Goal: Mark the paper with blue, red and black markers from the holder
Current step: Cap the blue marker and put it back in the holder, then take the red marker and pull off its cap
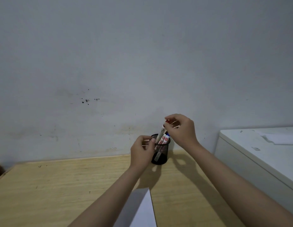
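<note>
A black mesh holder [160, 154] stands on the wooden desk near the wall. My left hand [141, 150] grips its left side and rim. My right hand [181, 129] pinches the top of a red-capped marker [162, 132], which leans with its lower end inside the holder. Two more markers [165, 139] stand in the holder, one with a blue cap; the other's cap is hidden by my right hand. A white sheet of paper [141, 212] lies on the desk in front of me, between my forearms.
The wooden desk [60, 185] ends at a stained grey wall [142, 63] just behind the holder. A white cabinet top [260, 148] with a sheet of paper on it stands higher than the desk at the right.
</note>
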The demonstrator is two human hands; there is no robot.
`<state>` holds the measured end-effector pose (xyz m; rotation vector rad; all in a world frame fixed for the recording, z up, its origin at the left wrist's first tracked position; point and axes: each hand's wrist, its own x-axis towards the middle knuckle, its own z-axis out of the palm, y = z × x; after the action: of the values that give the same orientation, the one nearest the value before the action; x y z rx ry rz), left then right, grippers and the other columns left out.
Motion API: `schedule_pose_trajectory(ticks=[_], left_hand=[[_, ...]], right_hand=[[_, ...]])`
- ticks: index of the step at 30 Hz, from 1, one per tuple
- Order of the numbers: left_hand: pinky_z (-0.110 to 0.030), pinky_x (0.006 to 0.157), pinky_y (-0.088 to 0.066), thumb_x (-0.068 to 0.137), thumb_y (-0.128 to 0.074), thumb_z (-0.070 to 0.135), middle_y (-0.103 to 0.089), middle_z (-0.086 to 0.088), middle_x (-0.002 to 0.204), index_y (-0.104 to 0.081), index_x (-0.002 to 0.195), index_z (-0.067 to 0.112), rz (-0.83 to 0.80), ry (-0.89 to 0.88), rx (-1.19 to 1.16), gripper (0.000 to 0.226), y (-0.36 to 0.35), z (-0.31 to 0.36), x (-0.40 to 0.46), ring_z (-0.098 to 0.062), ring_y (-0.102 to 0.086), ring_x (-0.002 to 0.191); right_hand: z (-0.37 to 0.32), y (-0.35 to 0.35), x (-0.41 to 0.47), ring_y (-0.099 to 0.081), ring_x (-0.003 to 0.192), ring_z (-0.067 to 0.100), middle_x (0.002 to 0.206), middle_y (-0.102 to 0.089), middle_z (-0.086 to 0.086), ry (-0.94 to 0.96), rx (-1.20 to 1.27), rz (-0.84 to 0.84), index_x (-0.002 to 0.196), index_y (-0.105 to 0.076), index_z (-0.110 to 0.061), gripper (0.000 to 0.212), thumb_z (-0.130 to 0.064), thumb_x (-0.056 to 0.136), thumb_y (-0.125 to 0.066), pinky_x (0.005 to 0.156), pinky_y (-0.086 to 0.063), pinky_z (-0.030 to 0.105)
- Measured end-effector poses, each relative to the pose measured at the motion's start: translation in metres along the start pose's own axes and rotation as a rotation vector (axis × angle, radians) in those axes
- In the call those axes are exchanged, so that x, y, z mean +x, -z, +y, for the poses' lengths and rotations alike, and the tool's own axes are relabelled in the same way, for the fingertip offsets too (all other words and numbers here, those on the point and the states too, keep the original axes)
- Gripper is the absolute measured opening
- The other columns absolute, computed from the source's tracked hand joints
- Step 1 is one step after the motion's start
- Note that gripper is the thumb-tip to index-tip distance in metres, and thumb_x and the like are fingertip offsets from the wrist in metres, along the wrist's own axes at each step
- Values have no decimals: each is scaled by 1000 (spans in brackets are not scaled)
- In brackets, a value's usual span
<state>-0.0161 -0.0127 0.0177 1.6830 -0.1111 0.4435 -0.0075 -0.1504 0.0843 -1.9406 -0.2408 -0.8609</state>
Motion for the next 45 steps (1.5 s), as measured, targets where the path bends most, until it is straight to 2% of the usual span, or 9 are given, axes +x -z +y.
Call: schedule_pose_trajectory(ticks=[4,9,17,20,24,27,29,35,45], left_hand=[[-29,61,-58,89,-59,20,-70,-11,81,-61,102,13,-82,189,-402,15,24,35,-36,-20,-72,70],[-31,70,-58,81,-68,10,-73,-13,86,-61,102,3,-95,222,-552,22,55,72,-78,-24,-71,81],[-39,77,-58,72,-73,-1,-68,-11,88,-64,88,7,32,162,-426,20,96,77,-149,-23,-67,83],[-33,74,-58,71,-72,-5,-69,-10,82,-65,82,11,79,104,-359,21,108,77,-161,-18,-69,76],[-21,55,-52,72,-69,-6,-65,-7,72,-64,77,8,52,18,-176,16,116,78,-184,-11,-61,60],[-24,61,-51,70,-72,-2,-67,3,75,-62,76,18,27,-29,-74,23,116,75,-200,-9,-63,66],[-24,69,-52,70,-73,2,-67,7,78,-59,79,22,21,-68,-27,27,117,72,-209,-5,-64,73],[-22,74,-53,67,-80,13,-72,12,78,-67,76,27,-7,-106,65,21,123,60,-228,-6,-67,74],[-11,71,-49,75,-73,7,-71,15,89,-72,84,30,-80,-248,118,24,120,56,-228,-1,-68,76]], right_hand=[[-23,21,-50,-69,73,16,80,-68,3,179,74,15,77,-66,-17,16,-2,75,-71,62,-59,33],[-37,34,-115,-68,76,14,80,-66,1,270,117,-8,78,-66,-13,12,-5,72,-74,63,-60,34],[-70,43,-187,-67,91,4,94,-70,-8,301,90,-259,94,-74,-13,24,-10,72,-80,75,-53,15],[-83,44,-190,-68,88,6,92,-71,-8,175,179,-221,93,-74,-17,19,-11,75,-77,75,-56,21],[-102,33,-196,-54,59,2,70,-62,0,-113,330,-105,95,-71,-15,19,-16,76,-77,56,-46,16],[-108,24,-206,-40,48,6,52,-47,-7,-204,362,-115,76,-69,-17,6,-19,79,-74,49,-37,18],[-107,21,-215,-40,45,9,46,-48,-10,-238,397,-74,63,-64,-13,20,-17,82,-71,47,-37,21],[-108,29,-231,-45,42,12,53,-50,7,-326,543,50,75,-62,8,27,-17,86,-66,45,-43,20],[-100,35,-242,-49,46,20,64,-63,20,-311,580,-186,68,-69,-12,22,-29,82,-68,51,-45,31]])
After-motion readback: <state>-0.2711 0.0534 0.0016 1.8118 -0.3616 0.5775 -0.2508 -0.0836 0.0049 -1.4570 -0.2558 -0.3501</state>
